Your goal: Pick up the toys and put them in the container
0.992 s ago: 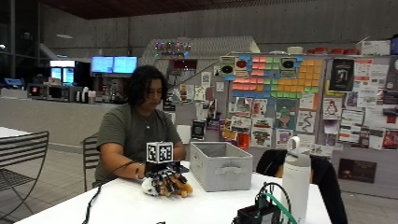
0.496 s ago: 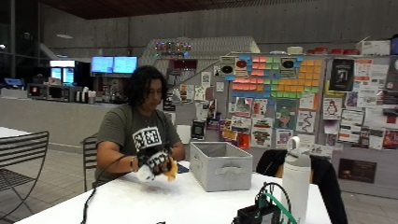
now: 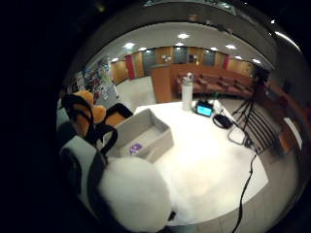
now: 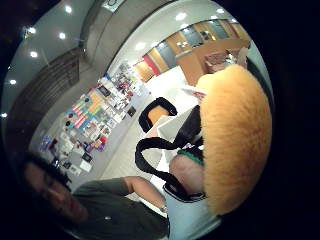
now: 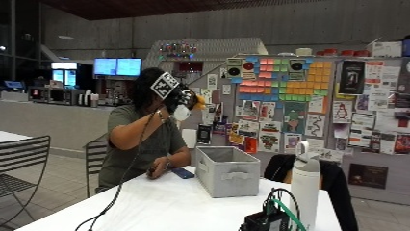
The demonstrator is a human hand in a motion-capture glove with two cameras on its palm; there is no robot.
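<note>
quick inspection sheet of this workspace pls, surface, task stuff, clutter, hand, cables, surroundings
surface: white table, person seated behind it.
job's things: plush toy, white and orange, held up at head height; grey fabric container on the table, open top, a small purple item inside.
clutter: white bottle and a black device at the near table edge; a dark flat object by the bare hand.
hand: gloved right hand raised, grips the toy.
cables: black cable hangs from the raised arm to the table; green and black wires on the device.
surroundings: poster and sticky-note wall, screens, metal chair.
</note>
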